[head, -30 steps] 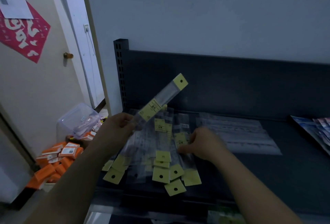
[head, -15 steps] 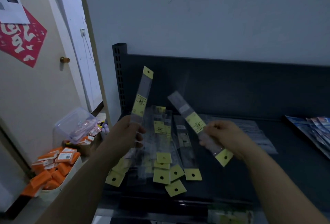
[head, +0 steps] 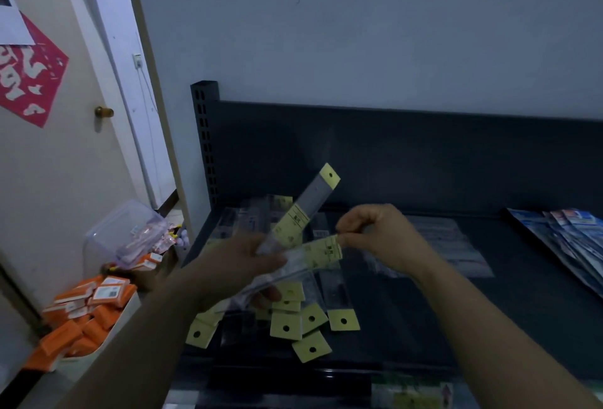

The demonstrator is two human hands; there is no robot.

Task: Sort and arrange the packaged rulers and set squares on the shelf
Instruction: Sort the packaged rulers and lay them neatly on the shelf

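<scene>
Presently, one packaged ruler is being gripped near its lower end by the left hand, yellow tab tilted upward above the shelf. A second packaged ruler is being pinched at its yellow label by the right hand. The pile is being left on the shelf beneath. Light, stiff, slick sleeves are probably being handled best by the paper label, where film slips less.

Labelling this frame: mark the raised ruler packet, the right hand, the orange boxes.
raised ruler packet (head: 293,223), head view, yellow label.
right hand (head: 382,236), head view, back of hand.
orange boxes (head: 93,327), head view, middle box.
</scene>
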